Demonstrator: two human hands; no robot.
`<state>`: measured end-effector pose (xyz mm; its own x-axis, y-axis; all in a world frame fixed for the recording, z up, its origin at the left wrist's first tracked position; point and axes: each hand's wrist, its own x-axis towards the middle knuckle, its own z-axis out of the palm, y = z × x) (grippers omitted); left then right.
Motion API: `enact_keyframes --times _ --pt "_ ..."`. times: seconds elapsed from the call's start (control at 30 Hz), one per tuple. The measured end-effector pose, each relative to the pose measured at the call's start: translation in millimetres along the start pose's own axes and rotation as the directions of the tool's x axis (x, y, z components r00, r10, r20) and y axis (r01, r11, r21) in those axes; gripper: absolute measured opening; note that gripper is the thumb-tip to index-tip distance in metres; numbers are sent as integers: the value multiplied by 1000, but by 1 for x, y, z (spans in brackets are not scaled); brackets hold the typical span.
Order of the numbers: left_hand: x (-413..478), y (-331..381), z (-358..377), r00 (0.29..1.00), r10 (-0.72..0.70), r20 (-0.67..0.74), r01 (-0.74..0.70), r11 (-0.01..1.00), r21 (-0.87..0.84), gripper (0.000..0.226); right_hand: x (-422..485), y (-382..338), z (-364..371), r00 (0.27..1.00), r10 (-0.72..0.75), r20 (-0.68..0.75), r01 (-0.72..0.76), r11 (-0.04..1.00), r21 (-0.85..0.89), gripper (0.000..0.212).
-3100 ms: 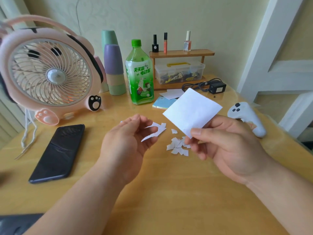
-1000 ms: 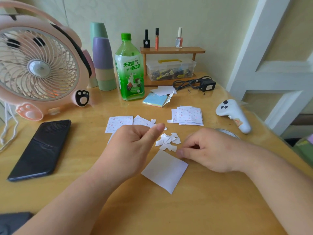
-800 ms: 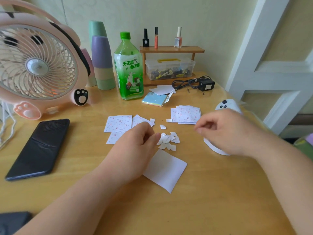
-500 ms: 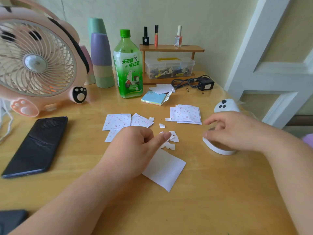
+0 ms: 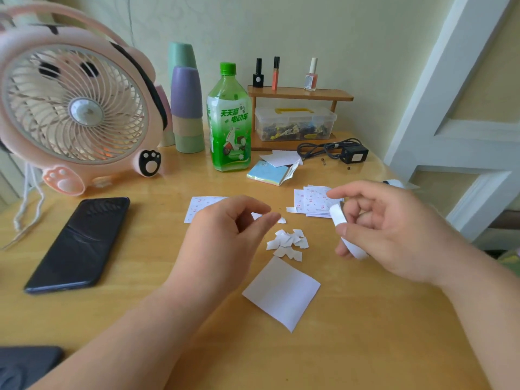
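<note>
My right hand [image 5: 394, 229]: fingers curled round a white tape roll [image 5: 337, 216], held above the counter [image 5: 365, 333], just right of the paper scraps [image 5: 287, 243]. My left hand [image 5: 225, 235]: loosely curled, released, grasping nothing. Clear lidded box [image 5: 295, 123]: small dark bits inside, under the wooden shelf [image 5: 298, 94].

White tape roll [image 5: 337, 217]; white paper square [image 5: 281, 292]; pink fan [image 5: 64, 178]; green bottle [image 5: 229, 122].

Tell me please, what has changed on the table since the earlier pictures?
The right hand laid the white paper square down, reached right and picked up the white tape roll. The left hand is empty now. The scrap pile, phone and fan stayed.
</note>
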<state>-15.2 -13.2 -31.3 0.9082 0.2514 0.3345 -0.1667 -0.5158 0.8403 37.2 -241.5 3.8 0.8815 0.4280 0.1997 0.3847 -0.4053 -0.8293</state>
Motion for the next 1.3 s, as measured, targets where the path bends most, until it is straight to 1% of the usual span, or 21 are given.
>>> enact_keyframes --times 0.1,0.2,0.23,0.27,0.33,0.37,0.47,0.6,0.77,0.87,0.93,1.03,1.1,1.17,1.2,1.3 --pt "-2 0 2 1000 11 6 -11 1000 6 11 -3 -3 17 994 -109 2 107 981 163 42" --pt "-5 4 2 997 65 44 -64 997 -38 24 -7 -4 35 984 -176 22 163 947 275 41" --pt "-6 5 3 996 68 61 -63 995 -81 24 -8 -4 39 982 -190 21 175 938 298 42" --pt "-6 6 3 996 45 83 -31 987 -159 20 -8 -4 42 980 -199 18 183 930 319 43" --pt "-9 9 3 988 -29 149 79 936 -344 18 -9 -4 47 977 -213 11 195 913 358 44" --pt "-9 10 3 984 -41 174 109 910 -399 19 -9 -5 49 976 -219 7 201 905 374 44" --pt "-9 11 5 980 -7 198 101 879 -467 14 -10 -8 51 974 -225 -21 215 894 393 43" --pt "-9 11 5 985 22 169 71 849 -524 13 -12 -14 53 981 -189 -38 187 891 413 42" --pt "-12 15 5 993 45 109 25 825 -564 11 -12 -24 55 1000 8 10 -13 815 580 37" --pt "-14 18 4 995 27 101 36 815 -579 12 -12 -29 59 997 71 26 -71 772 632 22" --pt "-14 20 4 996 4 85 47 809 -585 14 -13 -32 60 996 86 23 -81 768 635 13" --pt "-14 20 5 993 -21 114 88 772 -629 27 -14 -35 61 995 103 -9 -73 763 642 17" --pt "-14 21 6 986 -48 162 147 717 -682 34 -14 -35 61 994 101 -44 -50 768 638 17" --pt "-15 22 7 977 -94 192 205 659 -724 32 -14 -34 63 995 82 -60 -26 775 631 12" --pt "-16 23 7 973 -109 203 224 646 -730 30 -14 -33 64 995 71 -65 -14 781 624 11" --pt "-19 27 9 969 -68 238 225 638 -736 20 -14 -31 68 995 46 -86 15 794 607 15"
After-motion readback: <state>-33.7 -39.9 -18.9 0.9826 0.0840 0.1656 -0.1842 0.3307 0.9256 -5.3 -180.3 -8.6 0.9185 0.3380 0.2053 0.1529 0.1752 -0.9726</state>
